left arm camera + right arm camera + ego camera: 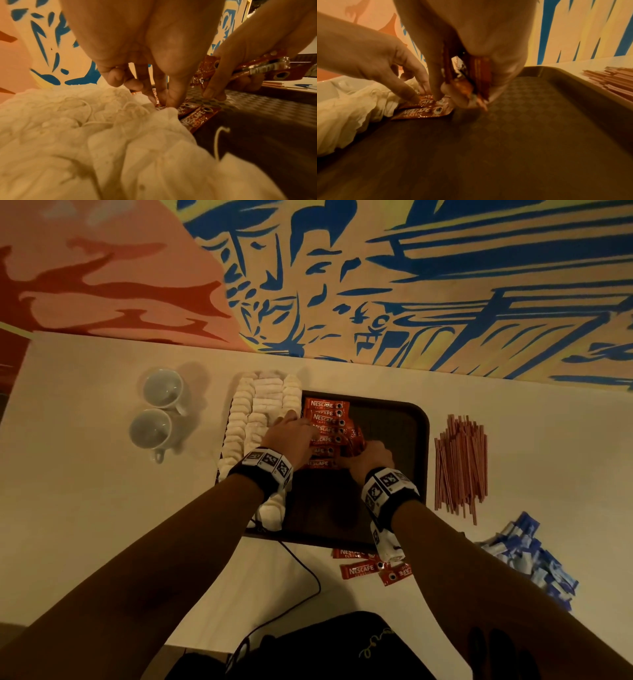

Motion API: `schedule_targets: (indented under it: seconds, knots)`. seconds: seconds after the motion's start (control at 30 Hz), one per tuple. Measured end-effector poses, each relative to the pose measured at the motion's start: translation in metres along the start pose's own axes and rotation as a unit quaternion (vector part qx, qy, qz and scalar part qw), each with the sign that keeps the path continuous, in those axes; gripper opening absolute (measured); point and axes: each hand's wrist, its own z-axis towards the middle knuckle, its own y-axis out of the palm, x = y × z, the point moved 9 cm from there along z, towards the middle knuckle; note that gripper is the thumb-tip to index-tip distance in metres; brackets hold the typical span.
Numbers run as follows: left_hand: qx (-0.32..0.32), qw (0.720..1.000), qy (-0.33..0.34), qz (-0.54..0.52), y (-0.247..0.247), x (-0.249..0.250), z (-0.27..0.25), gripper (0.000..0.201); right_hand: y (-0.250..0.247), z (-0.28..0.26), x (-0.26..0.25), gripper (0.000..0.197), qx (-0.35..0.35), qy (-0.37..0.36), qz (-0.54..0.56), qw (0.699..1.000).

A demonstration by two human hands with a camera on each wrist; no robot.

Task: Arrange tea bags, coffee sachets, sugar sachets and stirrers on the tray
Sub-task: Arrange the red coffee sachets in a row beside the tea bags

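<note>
Laying coffee sachets (325, 433) in a column on tray (419, 419), just beside tea bags (260, 412). Best done 1 at a time, edges overlapped, logo up, w/o nudging tea bags. Left hand (291, 436) fingertips (169, 100) pressing down on laid sachet, fingers extended. Right hand (371, 457) curled round spare sachet bundle (471, 75), index touching row. Stirrers (460, 460), sugar sachets (534, 559) off tray, on table (85, 508).

Two cups (161, 409) stand beside one tray (423, 440). Roughly seven coffee sachets (325, 419) lie in a column on it, though hands hide some, and three loose sachets (370, 568) lie off it. Tea bags (260, 405) form three rows; the stirrers (460, 460) and blue sugar sachets (534, 559) are too many to count.
</note>
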Motion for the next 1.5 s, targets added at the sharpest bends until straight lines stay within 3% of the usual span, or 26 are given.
schedule_targets:
  seconds: [0.13, 0.37, 0.63, 0.83, 0.97, 1.03, 1.1, 1.2, 1.33, 1.43, 1.5]
  knots:
    - [0.003, 1.0, 0.012, 0.004, -0.001, 0.002, 0.002, 0.034, 0.007, -0.001, 0.004, 0.063, 0.005, 0.03, -0.04, 0.999]
    - [0.018, 0.999, 0.024, -0.017, -0.003, 0.003, 0.003, 0.034, 0.007, 0.0, 0.006, 0.059, 0.012, 0.041, -0.048, 0.998]
    - [0.001, 1.0, 0.022, -0.015, 0.001, -0.009, -0.002, 0.04, 0.001, -0.001, 0.005, 0.063, 0.026, 0.013, -0.053, 0.998]
    - [0.003, 1.0, 0.025, -0.012, 0.004, -0.009, 0.002, 0.036, -0.002, -0.004, -0.001, 0.064, 0.031, -0.018, -0.034, 0.999]
    - [0.025, 0.999, 0.022, -0.04, 0.0, -0.011, -0.001, 0.035, -0.011, -0.005, 0.0, 0.05, 0.022, -0.024, 0.061, 0.998]
    - [0.049, 0.997, 0.015, -0.063, -0.004, -0.013, -0.005, 0.033, -0.015, -0.01, 0.0, 0.029, -0.016, -0.023, 0.179, 0.983]
    - [0.085, 0.991, 0.006, -0.104, -0.012, -0.014, -0.012, 0.03, -0.016, -0.022, 0.002, 0.014, -0.078, 0.008, 0.304, 0.949]
    - [0.133, 0.968, 0.001, -0.212, -0.033, -0.005, -0.029, 0.025, -0.014, -0.041, 0.001, 0.011, -0.174, 0.03, 0.424, 0.888]
    - [0.062, 0.908, 0.004, -0.414, -0.047, 0.024, -0.052, 0.033, -0.019, -0.058, 0.0, 0.023, -0.205, 0.003, 0.475, 0.856]
    - [0.002, 0.894, -0.01, -0.449, -0.041, 0.042, -0.064, 0.043, -0.024, -0.066, 0.0, 0.028, -0.191, -0.035, 0.488, 0.851]
    - [0.001, 0.889, -0.019, -0.458, -0.038, 0.046, -0.069, 0.039, -0.025, -0.072, 0.002, 0.032, -0.178, -0.045, 0.482, 0.857]
